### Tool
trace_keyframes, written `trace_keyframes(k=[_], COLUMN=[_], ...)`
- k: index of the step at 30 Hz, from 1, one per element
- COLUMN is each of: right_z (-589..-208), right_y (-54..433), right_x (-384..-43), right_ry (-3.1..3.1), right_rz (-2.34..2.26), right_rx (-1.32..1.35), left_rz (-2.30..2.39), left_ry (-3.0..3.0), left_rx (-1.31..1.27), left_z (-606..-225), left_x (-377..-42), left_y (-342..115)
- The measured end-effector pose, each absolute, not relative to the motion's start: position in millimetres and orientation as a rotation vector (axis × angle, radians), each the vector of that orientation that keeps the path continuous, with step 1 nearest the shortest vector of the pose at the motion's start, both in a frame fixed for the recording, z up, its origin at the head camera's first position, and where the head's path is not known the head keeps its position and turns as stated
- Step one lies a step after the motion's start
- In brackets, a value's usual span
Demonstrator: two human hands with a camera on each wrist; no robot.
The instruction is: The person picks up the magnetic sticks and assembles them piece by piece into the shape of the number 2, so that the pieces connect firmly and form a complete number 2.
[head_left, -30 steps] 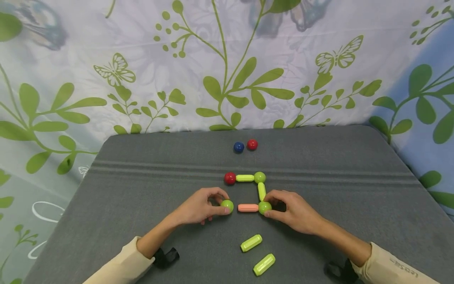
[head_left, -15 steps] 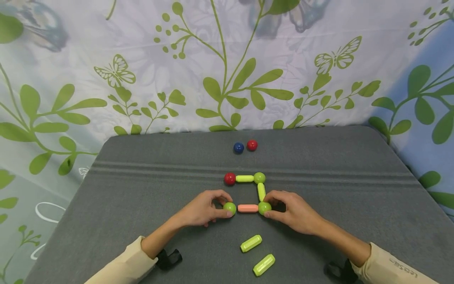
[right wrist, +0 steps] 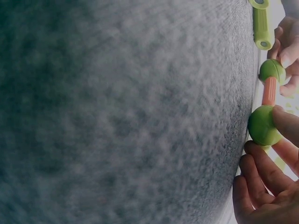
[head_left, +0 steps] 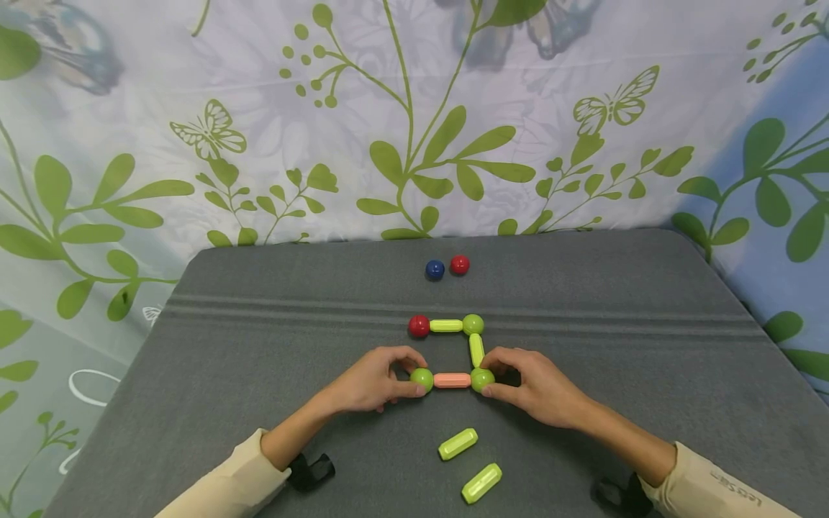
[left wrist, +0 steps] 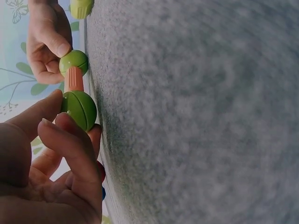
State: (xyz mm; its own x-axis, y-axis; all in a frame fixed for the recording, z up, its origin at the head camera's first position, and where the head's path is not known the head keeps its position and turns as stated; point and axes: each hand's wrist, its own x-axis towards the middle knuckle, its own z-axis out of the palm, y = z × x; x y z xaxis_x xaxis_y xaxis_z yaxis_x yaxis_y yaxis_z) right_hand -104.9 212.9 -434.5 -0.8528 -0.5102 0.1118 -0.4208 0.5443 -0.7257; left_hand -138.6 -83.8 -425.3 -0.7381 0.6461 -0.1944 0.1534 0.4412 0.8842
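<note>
My left hand [head_left: 378, 378] pinches a green ball [head_left: 422, 379] between thumb and fingers. That ball meets the left end of an orange rod [head_left: 452, 380]. At the rod's right end sits another green ball [head_left: 481, 379], pinched by my right hand [head_left: 540, 385]. From there a yellow-green rod [head_left: 476, 350] runs up to a third green ball [head_left: 473, 324]. A second yellow-green rod [head_left: 446, 326] leads left from it to a dark red ball [head_left: 419, 326]. In the left wrist view the orange rod [left wrist: 74, 79] lies in line between both held balls.
Two loose yellow-green rods [head_left: 458, 444] lie nearer the front of the grey table [head_left: 272, 302]. Toward the back, a blue ball [head_left: 435, 270] and a red ball [head_left: 460, 265] sit side by side. A leaf-patterned cloth [head_left: 291, 129] hangs behind the table.
My left hand has moved right with its green ball, and the gap to the orange rod has closed. My right hand has stayed at its ball.
</note>
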Motion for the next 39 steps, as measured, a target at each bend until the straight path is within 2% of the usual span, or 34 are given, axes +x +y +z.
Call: trace_keyframes(k=[39], right_z=[-434.0], right_y=[212.8], right_x=[-104.8], right_ry=[2.686], right_rz=[-1.172], right_rx=[-0.799], left_rz=[1.29], left_ry=[2.205], left_rx=[0.678], left_z=[-427.6], left_x=[-136.9], left_y=[-85.0])
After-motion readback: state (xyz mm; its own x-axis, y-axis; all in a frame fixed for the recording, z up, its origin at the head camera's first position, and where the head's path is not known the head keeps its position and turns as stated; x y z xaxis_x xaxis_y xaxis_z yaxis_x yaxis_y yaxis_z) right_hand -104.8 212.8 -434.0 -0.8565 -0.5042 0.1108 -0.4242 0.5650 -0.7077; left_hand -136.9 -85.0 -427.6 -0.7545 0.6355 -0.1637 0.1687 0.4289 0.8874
